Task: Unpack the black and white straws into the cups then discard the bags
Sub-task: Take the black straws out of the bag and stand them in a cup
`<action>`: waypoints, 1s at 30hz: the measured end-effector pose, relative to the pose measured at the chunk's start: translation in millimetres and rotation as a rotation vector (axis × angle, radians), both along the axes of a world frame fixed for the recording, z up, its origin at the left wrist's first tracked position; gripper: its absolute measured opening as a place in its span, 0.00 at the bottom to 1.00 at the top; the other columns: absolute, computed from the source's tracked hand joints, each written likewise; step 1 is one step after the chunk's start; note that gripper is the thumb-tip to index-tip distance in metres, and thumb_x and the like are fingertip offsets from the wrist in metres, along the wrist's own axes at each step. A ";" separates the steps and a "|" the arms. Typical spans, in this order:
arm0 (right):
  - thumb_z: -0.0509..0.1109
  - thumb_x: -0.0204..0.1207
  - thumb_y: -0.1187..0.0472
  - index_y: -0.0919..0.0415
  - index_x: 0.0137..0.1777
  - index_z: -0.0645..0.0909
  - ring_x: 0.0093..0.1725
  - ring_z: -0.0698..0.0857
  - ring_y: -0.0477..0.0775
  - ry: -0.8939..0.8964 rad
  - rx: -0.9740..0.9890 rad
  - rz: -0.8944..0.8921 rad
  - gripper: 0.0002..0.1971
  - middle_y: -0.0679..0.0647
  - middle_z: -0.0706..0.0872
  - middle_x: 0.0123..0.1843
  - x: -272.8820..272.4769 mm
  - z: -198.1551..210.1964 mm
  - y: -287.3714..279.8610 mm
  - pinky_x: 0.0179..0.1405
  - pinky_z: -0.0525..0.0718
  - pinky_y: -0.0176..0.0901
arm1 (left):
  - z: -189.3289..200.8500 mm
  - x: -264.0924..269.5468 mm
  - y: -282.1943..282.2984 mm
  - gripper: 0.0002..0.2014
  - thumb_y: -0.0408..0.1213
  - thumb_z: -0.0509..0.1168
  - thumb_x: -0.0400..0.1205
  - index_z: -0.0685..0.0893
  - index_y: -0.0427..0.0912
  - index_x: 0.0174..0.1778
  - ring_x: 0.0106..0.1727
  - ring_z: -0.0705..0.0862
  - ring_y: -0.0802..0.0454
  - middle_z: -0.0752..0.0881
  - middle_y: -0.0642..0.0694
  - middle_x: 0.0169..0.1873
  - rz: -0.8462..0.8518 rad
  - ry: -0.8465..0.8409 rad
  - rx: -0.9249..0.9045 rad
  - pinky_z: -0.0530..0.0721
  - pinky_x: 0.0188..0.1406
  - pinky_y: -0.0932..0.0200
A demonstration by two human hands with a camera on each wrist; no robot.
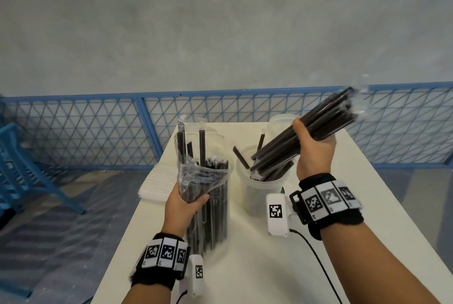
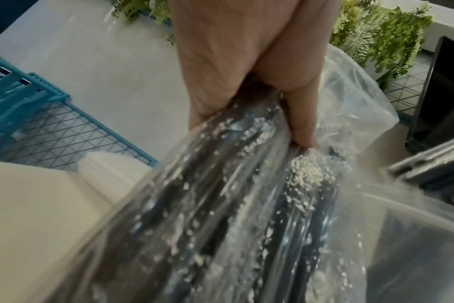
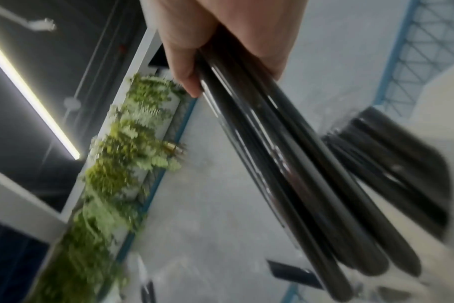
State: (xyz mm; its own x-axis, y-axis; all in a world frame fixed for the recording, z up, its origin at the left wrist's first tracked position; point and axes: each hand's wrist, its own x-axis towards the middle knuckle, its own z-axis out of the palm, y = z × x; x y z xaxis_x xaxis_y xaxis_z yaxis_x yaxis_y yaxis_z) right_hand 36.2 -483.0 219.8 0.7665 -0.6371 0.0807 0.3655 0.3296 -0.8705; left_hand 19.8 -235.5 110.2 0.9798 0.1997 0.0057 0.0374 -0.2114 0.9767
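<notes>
the right hand (image 1: 312, 150) grips a bundle of black straws (image 1: 304, 135) tilted with its lower ends in the middle clear cup (image 1: 255, 195) on the white table (image 1: 257, 267). the left hand (image 1: 185, 205) has its fingers curled round a clear plastic bag (image 1: 203, 176) of black straws standing in the near cup (image 1: 221, 227). white straws (image 1: 157, 181) lie at the table's left edge, and another clear cup (image 1: 279, 123) stands behind.

The left hand (image 2: 246, 67) grips a clear plastic bag (image 2: 246, 205) of black straws (image 2: 194, 215), thumb and fingers wrapped round the crinkled film. Beside it on the pale bench (image 2: 34, 205) lies a stack of white straws (image 2: 109, 174); green foliage (image 2: 381, 34) hangs behind.
</notes>
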 end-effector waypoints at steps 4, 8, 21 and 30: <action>0.79 0.65 0.65 0.63 0.58 0.80 0.53 0.86 0.50 0.109 -0.256 0.065 0.20 0.53 0.87 0.53 5.7 -30.7 9.9 0.56 0.82 0.42 | 2.6 -3.6 -6.0 0.26 0.26 0.78 0.68 0.78 0.43 0.60 0.53 0.83 0.51 0.86 0.46 0.51 -0.040 -0.023 -0.048 0.79 0.55 0.60; 0.83 0.59 0.60 0.57 0.56 0.77 0.58 0.83 0.54 0.208 -0.531 0.056 0.26 0.53 0.84 0.55 12.5 -51.9 13.7 0.61 0.81 0.50 | -1.3 -2.5 -7.3 0.28 0.27 0.79 0.67 0.79 0.41 0.62 0.56 0.84 0.50 0.87 0.45 0.53 -0.059 -0.015 -0.070 0.79 0.58 0.56; 0.82 0.62 0.60 0.61 0.72 0.68 0.71 0.70 0.50 0.388 -0.805 0.094 0.39 0.60 0.61 0.78 23.4 -61.9 9.3 0.65 0.64 0.30 | -6.2 -1.7 -11.2 0.28 0.27 0.79 0.66 0.79 0.43 0.61 0.57 0.85 0.50 0.88 0.46 0.53 -0.082 -0.007 -0.095 0.80 0.60 0.54; 0.76 0.68 0.68 0.67 0.66 0.75 0.55 0.82 0.54 0.261 -0.862 0.116 0.25 0.62 0.85 0.58 24.7 -48.6 12.0 0.48 0.69 0.25 | -8.2 -1.6 -11.6 0.27 0.26 0.79 0.66 0.80 0.43 0.60 0.56 0.86 0.51 0.88 0.47 0.52 -0.086 -0.024 -0.086 0.81 0.59 0.55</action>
State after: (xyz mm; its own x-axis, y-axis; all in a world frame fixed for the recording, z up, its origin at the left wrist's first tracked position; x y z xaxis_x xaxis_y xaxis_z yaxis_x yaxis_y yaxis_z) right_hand 60.9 -471.0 171.2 0.8826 -0.3543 0.3089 0.1276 -0.4517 -0.8830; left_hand 18.2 -247.1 102.0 0.9932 0.1154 0.0155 -0.0006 -0.1278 0.9918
